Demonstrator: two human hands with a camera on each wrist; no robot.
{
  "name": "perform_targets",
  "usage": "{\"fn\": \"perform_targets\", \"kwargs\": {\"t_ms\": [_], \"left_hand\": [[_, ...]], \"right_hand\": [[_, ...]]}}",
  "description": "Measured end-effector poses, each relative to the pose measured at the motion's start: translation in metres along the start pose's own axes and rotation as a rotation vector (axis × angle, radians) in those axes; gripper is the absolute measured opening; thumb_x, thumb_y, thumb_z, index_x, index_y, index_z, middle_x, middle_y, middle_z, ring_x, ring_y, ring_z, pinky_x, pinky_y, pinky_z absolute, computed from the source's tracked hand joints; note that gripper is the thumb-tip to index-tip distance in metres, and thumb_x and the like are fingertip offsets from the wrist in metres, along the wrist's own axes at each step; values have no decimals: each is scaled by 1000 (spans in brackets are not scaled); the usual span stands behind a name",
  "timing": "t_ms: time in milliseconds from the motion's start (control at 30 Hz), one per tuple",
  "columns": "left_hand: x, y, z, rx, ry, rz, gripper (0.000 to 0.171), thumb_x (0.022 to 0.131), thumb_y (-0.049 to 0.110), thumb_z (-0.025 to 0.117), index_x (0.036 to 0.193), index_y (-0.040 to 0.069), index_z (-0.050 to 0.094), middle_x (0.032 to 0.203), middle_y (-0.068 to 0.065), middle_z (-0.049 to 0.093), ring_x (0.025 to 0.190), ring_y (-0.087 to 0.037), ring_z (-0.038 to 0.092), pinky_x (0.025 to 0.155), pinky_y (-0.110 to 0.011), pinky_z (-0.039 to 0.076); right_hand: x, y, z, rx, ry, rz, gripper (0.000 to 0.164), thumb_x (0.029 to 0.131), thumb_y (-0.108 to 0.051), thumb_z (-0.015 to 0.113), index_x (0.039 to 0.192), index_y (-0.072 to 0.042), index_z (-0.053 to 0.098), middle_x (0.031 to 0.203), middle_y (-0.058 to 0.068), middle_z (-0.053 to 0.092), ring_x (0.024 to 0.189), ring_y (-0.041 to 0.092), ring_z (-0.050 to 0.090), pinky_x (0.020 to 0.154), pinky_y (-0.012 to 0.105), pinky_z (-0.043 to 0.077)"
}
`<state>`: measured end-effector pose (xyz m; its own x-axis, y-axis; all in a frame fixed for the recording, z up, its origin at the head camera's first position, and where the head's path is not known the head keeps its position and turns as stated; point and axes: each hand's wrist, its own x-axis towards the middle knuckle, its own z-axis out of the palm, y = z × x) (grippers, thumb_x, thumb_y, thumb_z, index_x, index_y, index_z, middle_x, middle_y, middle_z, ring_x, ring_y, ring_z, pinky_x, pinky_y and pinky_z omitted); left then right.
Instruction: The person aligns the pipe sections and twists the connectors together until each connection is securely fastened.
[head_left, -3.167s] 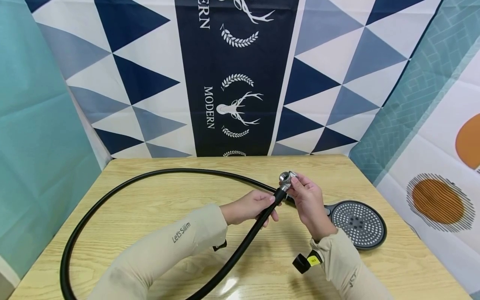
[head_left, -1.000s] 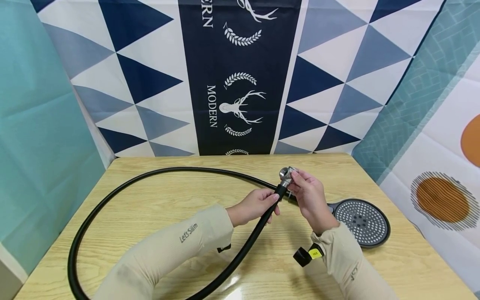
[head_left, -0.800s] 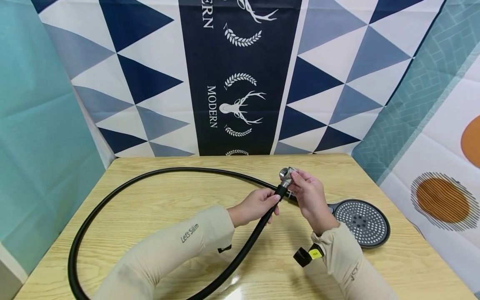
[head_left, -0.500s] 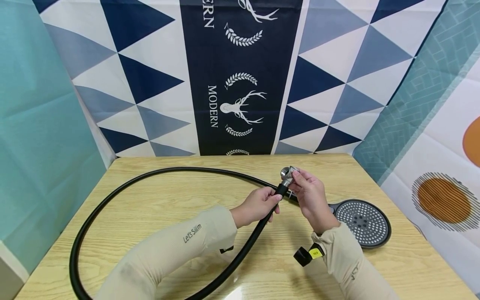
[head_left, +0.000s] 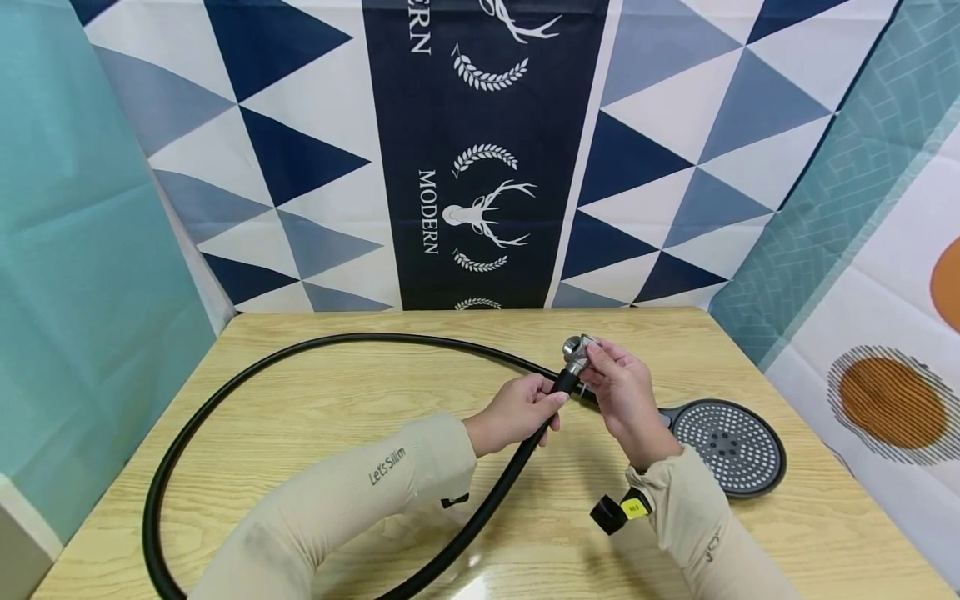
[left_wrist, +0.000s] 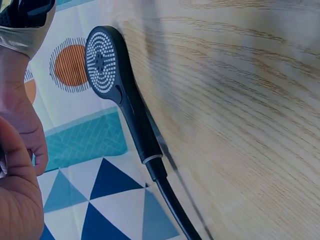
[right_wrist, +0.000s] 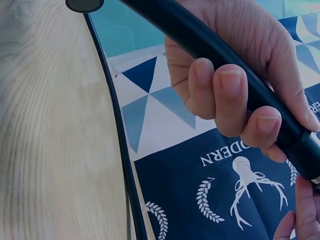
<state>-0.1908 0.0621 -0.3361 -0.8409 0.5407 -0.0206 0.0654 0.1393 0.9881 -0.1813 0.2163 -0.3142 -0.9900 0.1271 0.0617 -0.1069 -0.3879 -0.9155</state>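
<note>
In the head view my left hand [head_left: 517,408] grips a black shower hose [head_left: 493,500] just below its end. The right wrist view shows the left hand's fingers [right_wrist: 231,100] curled round the hose, thumb along it. At that end sits a chrome fitting [head_left: 574,348] with a round threaded opening, angled to the hose. My right hand [head_left: 622,396] pinches the fitting between thumb and fingers, which partly cover it. From the hose's other end, a dark grey shower head [head_left: 726,448] lies on the table behind the right wrist, its pale-dotted face up.
The hose makes a wide loop over the left of the wooden table [head_left: 360,392]. A patterned cloth [head_left: 322,167] hangs behind the table's far edge, with more cloth at both sides. A black wrist camera [head_left: 609,515] hangs under the right wrist.
Both hands keep their holds on the hose and the fitting, with barely any visible movement. The whole head view has drifted slightly, so things appear a little farther right.
</note>
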Motion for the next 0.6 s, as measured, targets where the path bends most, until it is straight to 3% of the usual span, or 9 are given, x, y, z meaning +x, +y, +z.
{"fn": "perform_targets", "kwargs": {"t_ms": [300, 500, 600], "left_hand": [[0, -1, -1, -26, -16, 15, 15, 98, 13, 56, 95, -1, 51, 62, -4, 57, 43, -12, 49, 46, -23, 41], [3, -6, -3, -2, -76, -20, 19, 101, 15, 51, 98, -4, 56, 65, -4, 56, 48, -13, 53, 50, -24, 44], [2, -8, -5, -14, -124, -49, 27, 103, 17, 46, 108, -6, 58, 67, -4, 56, 50, -12, 53, 52, -24, 45]], "right_hand": [[0, 0, 1, -44, 6, 7, 25, 101, -11, 49, 84, -18, 67, 79, -7, 69, 69, 5, 63, 78, 21, 47], [0, 4, 0, -46, 5, 14, 28, 100, -8, 49, 82, -18, 67, 77, -7, 68, 66, 4, 61, 72, 20, 47], [0, 7, 0, -35, 4, 21, 28, 100, -6, 49, 81, -17, 67, 76, -7, 68, 65, 3, 61, 69, 19, 47]]}}
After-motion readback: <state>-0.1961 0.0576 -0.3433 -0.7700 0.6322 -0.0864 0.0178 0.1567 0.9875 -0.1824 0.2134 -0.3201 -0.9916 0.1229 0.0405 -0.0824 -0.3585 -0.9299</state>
